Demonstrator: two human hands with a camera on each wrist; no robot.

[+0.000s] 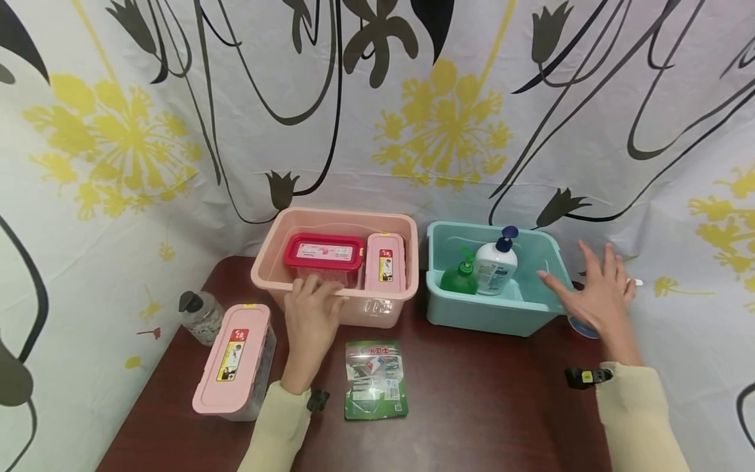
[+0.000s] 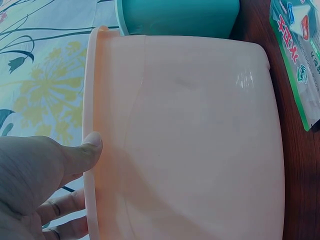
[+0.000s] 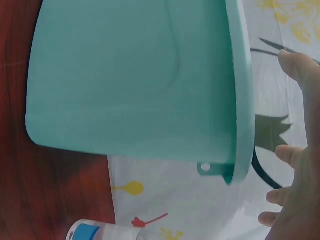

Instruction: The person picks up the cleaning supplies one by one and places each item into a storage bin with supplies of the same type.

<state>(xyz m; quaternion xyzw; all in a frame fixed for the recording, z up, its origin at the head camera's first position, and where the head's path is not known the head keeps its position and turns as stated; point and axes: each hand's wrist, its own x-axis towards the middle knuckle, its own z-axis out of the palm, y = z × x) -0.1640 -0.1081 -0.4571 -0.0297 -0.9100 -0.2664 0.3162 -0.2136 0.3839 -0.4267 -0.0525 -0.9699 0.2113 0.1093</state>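
Pink bin [image 1: 377, 313], at the back of the table [image 1: 472, 400] and left of centre, has its front rim pinched by the left hand [image 1: 310, 321], thumb outside and fingers over the edge. Inside lie a red-lidded box [image 1: 324, 252] and a pink-lidded box [image 1: 386, 269]. Hazard judged: a one-handed pull would load a single edge, so the bin could skew or tip and its boxes slide. The thin rim may also flex.

Teal bin [image 1: 489, 316] stands just beside it, to the right, holding a green bottle [image 1: 459, 282] and a white pump bottle [image 1: 494, 265]. The right hand [image 1: 603, 298] is spread wide near its right end, gripping nothing; no contact with the rim is visible. A hasty grasp there could jolt the bin and topple the tall pump bottle, or knock the white-and-blue container [image 3: 112, 232] near that end.

Outward, a green pouch [image 1: 375, 387] lies flat before the pink bin and could be caught beneath it if dragged forward. Left, the loose box [image 1: 232, 360] and clear bottle [image 1: 203, 318] stand close together; a leftward swing of the forearm could upset both.
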